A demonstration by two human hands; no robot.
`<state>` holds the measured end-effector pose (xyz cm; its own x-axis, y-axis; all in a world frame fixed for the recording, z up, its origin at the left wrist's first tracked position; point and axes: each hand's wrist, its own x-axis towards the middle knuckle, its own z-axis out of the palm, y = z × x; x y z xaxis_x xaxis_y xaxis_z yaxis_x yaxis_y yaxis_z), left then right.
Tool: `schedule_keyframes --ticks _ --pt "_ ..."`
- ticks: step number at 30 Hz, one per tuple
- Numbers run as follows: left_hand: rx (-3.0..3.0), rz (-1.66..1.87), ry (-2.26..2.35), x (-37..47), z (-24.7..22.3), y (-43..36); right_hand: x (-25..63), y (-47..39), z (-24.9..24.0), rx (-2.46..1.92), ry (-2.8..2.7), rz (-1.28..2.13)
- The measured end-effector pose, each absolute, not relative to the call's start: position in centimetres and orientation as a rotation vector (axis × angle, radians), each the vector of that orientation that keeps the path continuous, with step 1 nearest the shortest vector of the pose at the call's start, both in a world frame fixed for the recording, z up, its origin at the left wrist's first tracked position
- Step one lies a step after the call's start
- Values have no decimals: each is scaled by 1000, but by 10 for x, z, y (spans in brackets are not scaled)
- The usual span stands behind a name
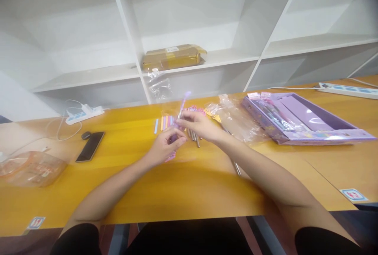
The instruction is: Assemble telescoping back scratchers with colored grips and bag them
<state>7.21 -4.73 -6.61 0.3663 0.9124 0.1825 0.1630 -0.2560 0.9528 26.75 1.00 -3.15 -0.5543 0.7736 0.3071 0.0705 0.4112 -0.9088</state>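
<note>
Near the middle of the table, my left hand [167,144] is closed, fingers and thumb curled together around something purple that is mostly hidden. My right hand [196,124] pinches a thin purple stick [183,104] that points up and away, just above my left hand. Behind my left hand lies a row of short pastel strips [163,122]. Several metal tubes [197,141] lie under and beside my right hand, with yellow hand-shaped pieces [216,117] just right of them. Something pink [171,156] shows below my left hand, its shape unclear.
Clear plastic wrapping [242,123] and an open purple box [315,138] with packets are at the right. A phone [90,147], an orange-printed plastic bag [35,168] and a power strip [85,115] are at the left. A taped carton [173,58] sits on the shelf.
</note>
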Motion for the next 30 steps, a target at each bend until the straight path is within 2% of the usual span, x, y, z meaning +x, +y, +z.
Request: schedule_keyframes --ticks 4,8,15,22,30 --pt "1749 1135 1003 70 -57 -42 272 12 -31 -755 -1655 1065" --pt "1516 1298 1035 65 -50 -36 281 0 -20 -703 -1442 848" --pt "1411 1593 1030 45 -36 -28 292 -41 6 -661 -2346 730" --pt "1355 1768 877 33 -10 -34 292 -31 5 -827 -2423 687" --pt "1242 1654 795 27 1 -37 305 -15 6 -843 -2391 644"
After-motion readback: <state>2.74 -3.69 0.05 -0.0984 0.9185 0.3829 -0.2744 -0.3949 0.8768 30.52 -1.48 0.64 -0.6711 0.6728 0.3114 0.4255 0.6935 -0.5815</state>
